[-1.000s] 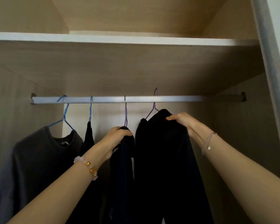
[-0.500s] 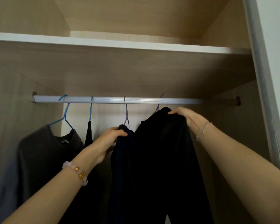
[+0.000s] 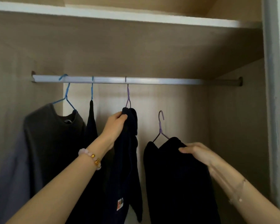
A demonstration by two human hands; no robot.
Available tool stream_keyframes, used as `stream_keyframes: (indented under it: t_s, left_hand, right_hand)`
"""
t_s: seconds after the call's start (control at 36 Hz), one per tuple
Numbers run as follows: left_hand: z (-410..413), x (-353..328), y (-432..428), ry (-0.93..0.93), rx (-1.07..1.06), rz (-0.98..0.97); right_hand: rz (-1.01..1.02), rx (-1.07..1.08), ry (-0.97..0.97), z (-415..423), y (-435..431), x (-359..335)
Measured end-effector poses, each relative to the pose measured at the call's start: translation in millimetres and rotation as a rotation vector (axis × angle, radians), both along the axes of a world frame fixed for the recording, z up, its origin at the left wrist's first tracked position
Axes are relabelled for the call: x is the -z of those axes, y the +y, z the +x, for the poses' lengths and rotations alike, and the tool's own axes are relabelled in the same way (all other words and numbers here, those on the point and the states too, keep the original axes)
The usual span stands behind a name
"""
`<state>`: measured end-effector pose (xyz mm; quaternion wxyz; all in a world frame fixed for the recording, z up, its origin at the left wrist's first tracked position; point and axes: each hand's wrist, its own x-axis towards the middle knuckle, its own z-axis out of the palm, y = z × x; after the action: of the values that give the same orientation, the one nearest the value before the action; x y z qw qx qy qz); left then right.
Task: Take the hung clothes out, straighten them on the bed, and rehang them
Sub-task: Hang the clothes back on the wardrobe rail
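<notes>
We gripped the black garment w/ our R hand; it hung to 6 o'clock, purple hanger hook at 11 o'clock from grip, clear below the rail. L hand pinched the navy garment, hooked up top

Hands on navy garment, black garment
</notes>
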<state>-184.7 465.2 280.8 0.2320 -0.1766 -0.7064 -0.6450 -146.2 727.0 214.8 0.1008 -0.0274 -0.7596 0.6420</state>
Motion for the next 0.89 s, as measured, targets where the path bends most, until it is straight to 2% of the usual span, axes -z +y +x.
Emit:
stream_keyframes:
  t_s: [0.08,0.22,0.39,0.5,0.78,0.89]
  left_hand:
    - [-7,8,10,0.046,-0.033,-0.051]
    - [-17,15,21,0.049,-0.028,-0.079]
    - [-25,15,26,-0.006,-0.007,-0.094]
    - [-20,18,24,-0.041,0.034,-0.06]
    - [-6,36,23,-0.083,0.034,-0.267]
    - [2,43,26,-0.087,0.025,-0.277]
  right_hand:
    - [-0.062,-0.098,-0.002,41,7,19]
    - [-0.031,-0.268,-0.018,108,19,30]
    - [-0.029,-0.442,-0.108,154,33,41]
    - [0.06,-0.507,-0.143,176,33,49]
    - [0.145,-0.493,-0.152,219,12,72]
    - [0.172,-0.536,-0.163,233,5,83]
